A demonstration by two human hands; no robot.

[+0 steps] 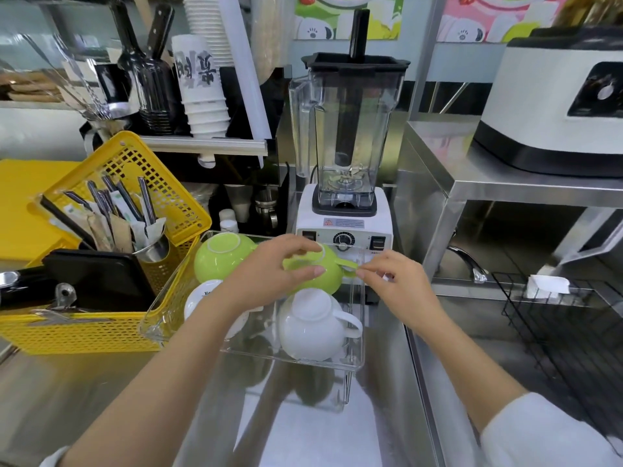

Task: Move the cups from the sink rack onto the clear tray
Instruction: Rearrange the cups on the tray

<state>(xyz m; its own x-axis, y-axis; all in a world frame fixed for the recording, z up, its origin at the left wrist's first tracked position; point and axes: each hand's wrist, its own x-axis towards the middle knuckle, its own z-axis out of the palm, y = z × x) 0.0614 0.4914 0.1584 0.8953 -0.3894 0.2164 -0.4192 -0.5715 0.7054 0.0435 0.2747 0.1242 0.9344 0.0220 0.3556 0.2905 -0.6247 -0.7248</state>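
Note:
A clear tray [354,365] stands on the steel counter in front of the blender. Upside down in it lie a green cup [220,257] at the back left, a white cup [313,326] at the front right and another white cup [199,298] at the front left, partly hidden by my left arm. My left hand [273,271] grips a second green cup [320,278] over the tray's back right. My right hand [394,281] pinches that cup's handle [349,264]. The black wire sink rack [553,318] at the right holds no cups that I can see.
A yellow basket [101,332] with cutlery and a black tray crowds the tray's left side. The white blender [344,227] stands right behind the tray. A folded white cloth [547,286] rests on the rack's far edge. A faucet [467,259] juts over the sink.

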